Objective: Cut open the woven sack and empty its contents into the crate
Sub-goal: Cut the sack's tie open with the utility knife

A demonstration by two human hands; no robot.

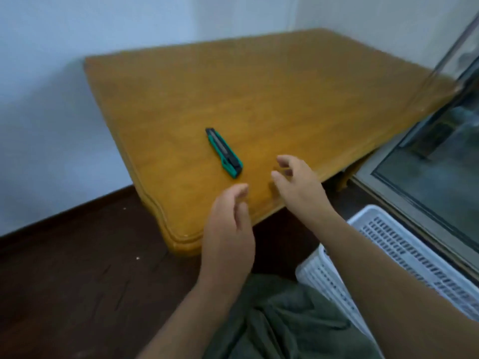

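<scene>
Green-and-black utility knife (224, 152) is laid on wooden table (285, 94). Left hand (228, 229) and right hand (298, 187) are held loosely spread, empty. White crate (404, 244) is placed alongside.

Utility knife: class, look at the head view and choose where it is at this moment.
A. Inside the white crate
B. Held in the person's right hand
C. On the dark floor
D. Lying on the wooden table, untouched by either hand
D. The green and black utility knife lies flat on the wooden table, while the left hand and right hand are both open, empty and apart from it.
</scene>
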